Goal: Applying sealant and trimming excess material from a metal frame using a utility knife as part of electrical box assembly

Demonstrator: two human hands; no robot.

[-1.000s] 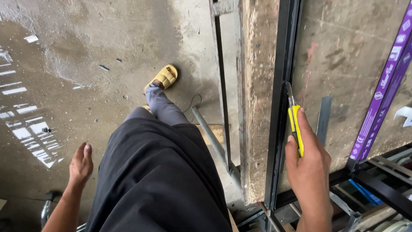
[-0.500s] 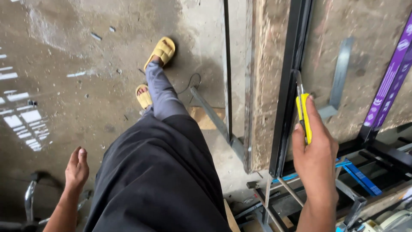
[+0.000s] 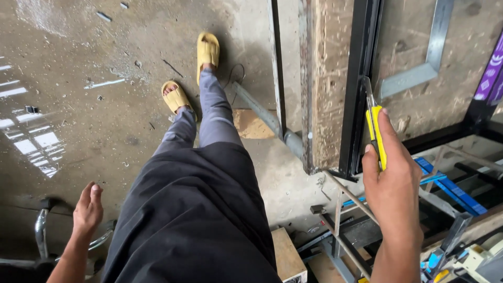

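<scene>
My right hand (image 3: 392, 184) grips a yellow utility knife (image 3: 375, 126) with its blade pointing up. The blade tip lies against the edge of a black metal frame (image 3: 357, 78) that surrounds a brown board (image 3: 419, 47). My left hand (image 3: 88, 208) hangs beside my dark garment, fingers loosely apart, holding nothing. It hovers over a chrome tube (image 3: 41, 230) at the lower left. Below me are my grey trouser legs and two yellow sandals (image 3: 207, 50) on the concrete floor (image 3: 78, 115).
A grey metal bar (image 3: 276, 63) and a pipe (image 3: 262, 118) lie beside the board. Blue and black metal parts (image 3: 450, 188), thin rods (image 3: 351, 196) and a wooden block (image 3: 288, 254) crowd the lower right. A purple strap (image 3: 491, 71) hangs at the right edge.
The view has shifted so both sandals show as I step forward. My right hand with the knife stays at the black frame. My left hand stays low at my side.
</scene>
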